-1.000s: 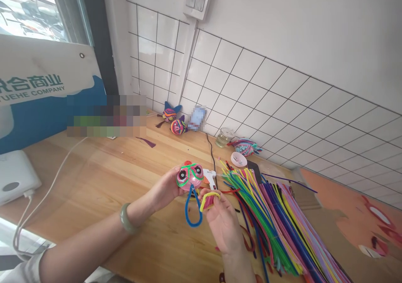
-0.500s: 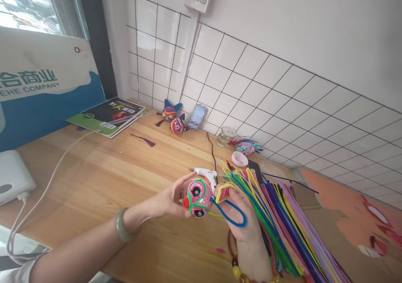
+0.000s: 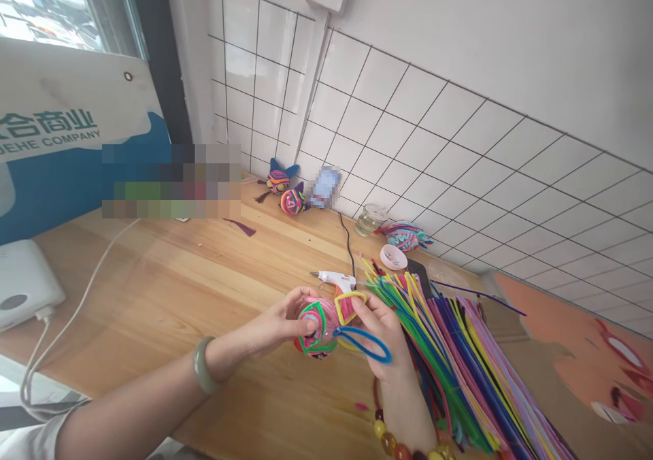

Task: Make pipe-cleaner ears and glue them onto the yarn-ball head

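My left hand (image 3: 286, 324) is wrapped round a pink fish-like ball ornament (image 3: 326, 316), its thumb lying over one of the green-rimmed eyes. Between the thumb and fingers of my right hand (image 3: 385, 327) is a pink fin piece (image 3: 347, 307) edged in yellow pipe cleaner, held against the ball's right side. I cannot tell whether it is fixed there. A blue pipe-cleaner loop (image 3: 377, 348) sticks out from the ball below the fin, across my right palm. Just behind the hands lies a white glue gun (image 3: 337, 280), its nozzle pointing left.
Bundled pipe cleaners (image 3: 459, 358) in many colours lie at the right. Further back are a glass jar (image 3: 370, 220), a pink lid-like dish (image 3: 393, 256), a striped fish (image 3: 405, 235) and two round ornaments (image 3: 292, 201). A white power block (image 3: 28, 286) stands at left, trailing a cable.
My left thumb has moved onto the ornament's eye, and the ball has turned so its face shows less. The fin piece has shifted left, closer against the ball.
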Motion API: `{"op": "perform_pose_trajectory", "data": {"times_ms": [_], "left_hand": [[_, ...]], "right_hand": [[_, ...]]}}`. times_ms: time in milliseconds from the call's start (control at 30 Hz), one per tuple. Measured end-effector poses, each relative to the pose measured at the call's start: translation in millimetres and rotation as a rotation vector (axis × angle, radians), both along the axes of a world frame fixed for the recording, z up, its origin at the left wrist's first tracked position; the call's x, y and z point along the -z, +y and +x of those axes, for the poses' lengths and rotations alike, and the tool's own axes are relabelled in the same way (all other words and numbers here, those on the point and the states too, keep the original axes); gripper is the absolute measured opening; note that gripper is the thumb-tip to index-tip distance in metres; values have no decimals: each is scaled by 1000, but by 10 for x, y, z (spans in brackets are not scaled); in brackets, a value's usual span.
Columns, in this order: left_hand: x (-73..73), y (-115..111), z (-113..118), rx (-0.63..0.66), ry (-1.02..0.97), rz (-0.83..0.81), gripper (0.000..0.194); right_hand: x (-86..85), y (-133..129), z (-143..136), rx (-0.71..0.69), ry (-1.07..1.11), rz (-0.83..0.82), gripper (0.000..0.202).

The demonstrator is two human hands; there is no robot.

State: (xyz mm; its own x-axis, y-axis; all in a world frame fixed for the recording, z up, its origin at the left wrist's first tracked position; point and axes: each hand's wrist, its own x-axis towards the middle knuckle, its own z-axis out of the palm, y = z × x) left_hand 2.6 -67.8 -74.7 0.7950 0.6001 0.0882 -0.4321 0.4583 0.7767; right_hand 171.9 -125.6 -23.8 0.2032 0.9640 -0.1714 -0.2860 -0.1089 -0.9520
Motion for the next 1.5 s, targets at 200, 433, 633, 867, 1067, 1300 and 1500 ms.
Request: {"op": "perform_pose_trajectory", "data": {"times_ms": [200,433,633,867,1067,1300,1500], "left_hand": [[39,14,4,-59,56,51,55],[77,17,4,-68,77,60,52],[71,17,6,-116,91,76,49],[21,5,2,-158,108,36,38],[6,1,15,-207,136,-11,28],[53,11,32,-231,123,-69,23],[39,6,35,-265,159,-43,25]], "right_hand": [[-23,53,-2,-40,-435,71,21],[-128,4,-96,-53,-779,100,14],[-160,-14,-128,-65,-879,109,12],[-194,0,-149,-74,-995,182,11],[-193,24,-192,-68,-1031,225,11],[-147,50,-219,-47,-1063,248,12],[-126,79,-216,-70,-1033,254,12]]}}
